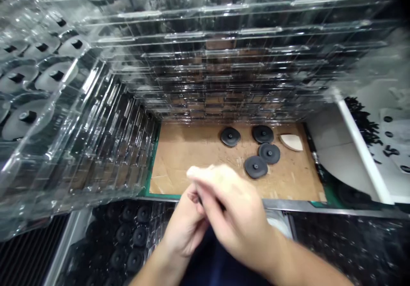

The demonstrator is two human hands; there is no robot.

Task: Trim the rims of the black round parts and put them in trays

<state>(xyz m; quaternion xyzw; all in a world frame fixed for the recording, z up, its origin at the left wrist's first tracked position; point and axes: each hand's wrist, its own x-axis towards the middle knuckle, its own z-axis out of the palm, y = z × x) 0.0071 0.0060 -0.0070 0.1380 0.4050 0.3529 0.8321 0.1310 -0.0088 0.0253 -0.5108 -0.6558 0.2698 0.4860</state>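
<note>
Curling near rounded matte discs (255,167), left hand (186,223) meets right hand (239,204) (cannot tell if gripping).

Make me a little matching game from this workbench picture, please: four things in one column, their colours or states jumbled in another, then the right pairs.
1. Four loose discs
2. Cardboard sheet
3. Clear trays
4. Left hand and right hand

A. Brown, lying flat
B. Curled, overlapping in view
C. Dark, each with a small central knob
D. See-through, stacked high

Pairs: 1-C; 2-A; 3-D; 4-B
</note>
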